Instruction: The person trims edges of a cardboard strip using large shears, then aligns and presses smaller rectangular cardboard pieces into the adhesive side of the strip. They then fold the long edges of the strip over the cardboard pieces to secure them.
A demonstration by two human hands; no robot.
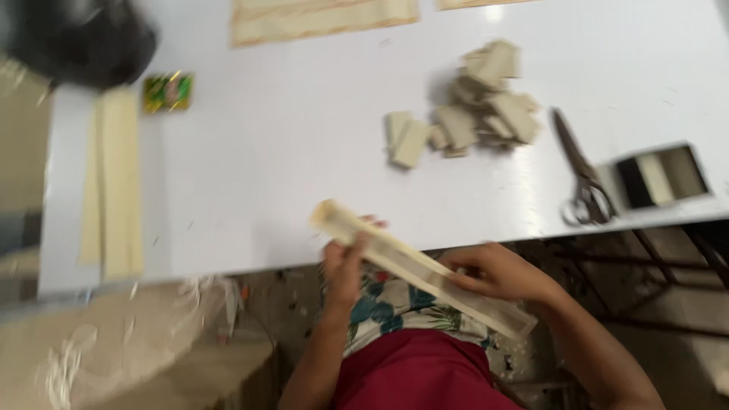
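Gripping a long cream strip (421,273) at the table (288,152) edge, left hand (345,266) wrapped round its upper end, right hand (493,273) pinching the middle with fingers curled over it, lower end jutting free past the wrist. Could well slip or bend at that unsupported end, judging by the loose hold and the blur. Lying well apart on the table: cut pieces (474,99), scissors (581,171), more strips (114,182).
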